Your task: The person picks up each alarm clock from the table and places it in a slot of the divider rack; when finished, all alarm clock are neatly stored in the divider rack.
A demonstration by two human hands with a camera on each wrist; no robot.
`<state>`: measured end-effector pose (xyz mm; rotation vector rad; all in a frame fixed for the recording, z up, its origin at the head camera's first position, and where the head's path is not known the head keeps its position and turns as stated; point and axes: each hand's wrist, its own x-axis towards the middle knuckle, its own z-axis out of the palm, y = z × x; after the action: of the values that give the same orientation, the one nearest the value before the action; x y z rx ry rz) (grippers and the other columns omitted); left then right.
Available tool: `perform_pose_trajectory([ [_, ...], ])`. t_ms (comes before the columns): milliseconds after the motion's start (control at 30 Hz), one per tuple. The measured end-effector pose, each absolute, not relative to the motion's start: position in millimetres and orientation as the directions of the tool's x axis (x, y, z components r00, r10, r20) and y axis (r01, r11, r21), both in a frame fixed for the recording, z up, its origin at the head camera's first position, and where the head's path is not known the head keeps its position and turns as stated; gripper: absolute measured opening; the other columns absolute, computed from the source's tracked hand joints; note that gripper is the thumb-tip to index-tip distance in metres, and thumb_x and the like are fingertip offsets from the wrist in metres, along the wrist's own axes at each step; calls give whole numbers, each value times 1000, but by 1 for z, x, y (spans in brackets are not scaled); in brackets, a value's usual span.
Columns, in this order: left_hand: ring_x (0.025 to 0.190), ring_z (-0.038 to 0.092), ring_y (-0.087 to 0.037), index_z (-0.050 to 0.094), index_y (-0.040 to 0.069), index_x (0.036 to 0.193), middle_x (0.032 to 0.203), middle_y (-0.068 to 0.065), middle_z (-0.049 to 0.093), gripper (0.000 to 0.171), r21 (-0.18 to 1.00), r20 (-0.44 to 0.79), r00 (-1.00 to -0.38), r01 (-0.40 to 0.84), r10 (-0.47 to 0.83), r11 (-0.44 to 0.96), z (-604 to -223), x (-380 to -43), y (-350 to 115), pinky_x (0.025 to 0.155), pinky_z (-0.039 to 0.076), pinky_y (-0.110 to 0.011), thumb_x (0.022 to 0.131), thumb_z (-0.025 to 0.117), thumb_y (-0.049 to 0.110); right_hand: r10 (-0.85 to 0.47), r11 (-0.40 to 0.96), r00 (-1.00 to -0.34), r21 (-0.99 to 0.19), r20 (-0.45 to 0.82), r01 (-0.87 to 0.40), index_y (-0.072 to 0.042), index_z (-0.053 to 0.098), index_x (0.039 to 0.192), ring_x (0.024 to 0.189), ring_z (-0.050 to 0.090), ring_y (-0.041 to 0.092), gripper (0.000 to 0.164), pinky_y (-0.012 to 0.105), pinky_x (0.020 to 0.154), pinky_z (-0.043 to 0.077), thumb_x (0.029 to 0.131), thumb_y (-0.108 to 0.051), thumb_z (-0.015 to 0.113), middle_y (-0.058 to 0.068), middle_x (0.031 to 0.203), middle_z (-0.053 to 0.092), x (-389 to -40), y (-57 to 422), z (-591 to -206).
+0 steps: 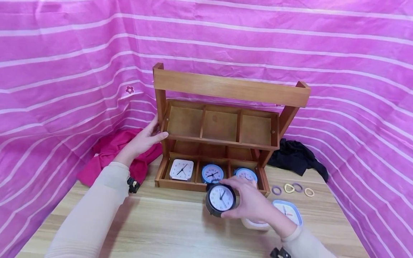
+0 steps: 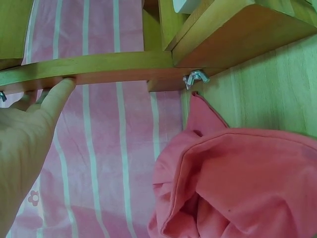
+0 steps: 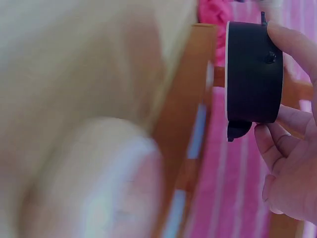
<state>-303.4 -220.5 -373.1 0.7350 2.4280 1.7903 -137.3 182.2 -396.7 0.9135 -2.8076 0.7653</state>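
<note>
My right hand (image 1: 250, 200) grips a round black alarm clock (image 1: 222, 197) by its rim, white face toward me, just in front of the rack's lower tray. In the right wrist view the clock's black side (image 3: 253, 72) sits between thumb and fingers. My left hand (image 1: 143, 141) rests against the left post of the wooden two-tier rack (image 1: 230, 86); in the left wrist view its thumb (image 2: 60, 94) lies straight against the post. In the lower tray stand a white square clock (image 1: 181, 169) at left and blue round clocks (image 1: 212, 173) in the middle and right compartments.
A blue-rimmed square clock (image 1: 288, 211) lies right on the table, beside a pale clock (image 1: 256, 225) partly hidden by my right hand. Several small rings (image 1: 298, 187) lie behind. Red cloth (image 1: 109, 154) and black cloth (image 1: 295, 157) flank the rack. Pink striped fabric (image 1: 226, 43) surrounds the table.
</note>
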Motion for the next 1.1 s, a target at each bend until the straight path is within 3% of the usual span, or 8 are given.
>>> perform_pose_trajectory([
  [233,158,18,-35,-1,43,167,175,-10,10,91,895,258,-884,370,389,247,-370,-303,-222,123,27,-57,105,63,19,-574,635,-752,-403,326,-659,-21,62,145,126,52,18,91,44,95,37,66,-48,99,-6,134,63,-170,159,-335],
  [500,158,16,-36,-1,41,167,174,-12,11,92,893,248,-891,362,380,266,-370,-304,-225,125,22,-56,105,64,20,-552,614,-713,-368,432,-699,-17,61,147,125,52,21,93,48,95,34,67,-46,99,1,133,64,-228,116,-283],
  [767,158,18,-35,4,48,166,175,-5,12,88,882,253,-897,367,362,294,-371,-304,-226,124,25,-58,105,64,24,-532,686,-755,-328,383,-650,-21,58,149,135,47,23,90,59,109,32,73,-52,94,2,146,57,-277,70,-260],
  [1100,158,20,-33,6,48,166,175,-2,13,88,885,268,-889,379,371,268,-375,-308,-221,124,27,-57,105,63,21,-477,781,-835,-304,274,-546,-23,55,153,146,38,27,92,62,116,24,74,-54,92,3,158,46,-301,40,-263],
])
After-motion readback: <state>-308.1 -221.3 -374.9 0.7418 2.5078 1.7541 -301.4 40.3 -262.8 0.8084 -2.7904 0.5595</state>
